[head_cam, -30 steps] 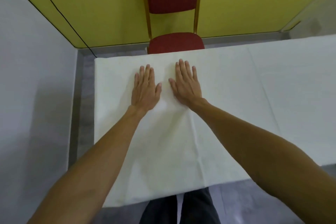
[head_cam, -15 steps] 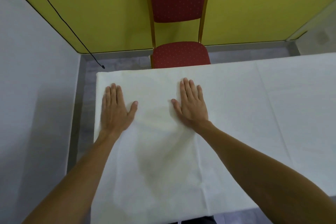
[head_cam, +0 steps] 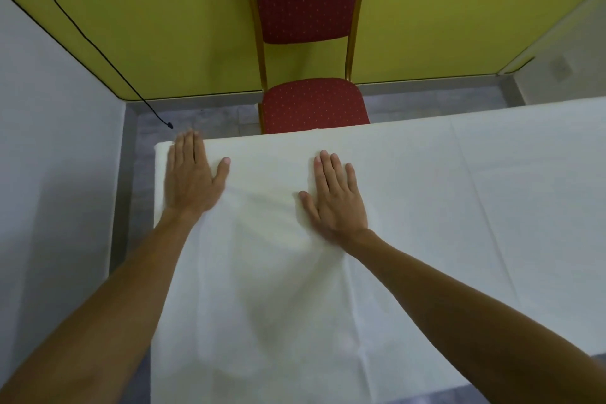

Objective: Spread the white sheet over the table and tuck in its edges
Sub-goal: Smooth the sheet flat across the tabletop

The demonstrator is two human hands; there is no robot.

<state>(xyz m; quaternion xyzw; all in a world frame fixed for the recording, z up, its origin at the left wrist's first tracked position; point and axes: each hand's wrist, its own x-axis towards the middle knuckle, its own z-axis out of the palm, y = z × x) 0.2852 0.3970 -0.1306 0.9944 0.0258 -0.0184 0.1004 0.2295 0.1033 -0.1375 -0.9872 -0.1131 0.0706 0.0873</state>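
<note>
**Both palms flat on the sheet**

We find no readable writing or labels anywhere. The white sheet (head_cam: 328,272) covers the table. Our left hand (head_cam: 190,180) lies flat at its far left corner, fingers together and reaching the edge, blurred. Our right hand (head_cam: 337,197) presses flat nearer the middle, fingers slightly spread, gripping nothing. A red chair (head_cam: 311,105) stands beyond.

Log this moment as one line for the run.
left hand: flat, far-left corner | right hand: flat, mid-sheet | white fabric sheet: spread

white sheet (head_cam: 328,289), red dotted chair (head_cam: 314,105)
</note>
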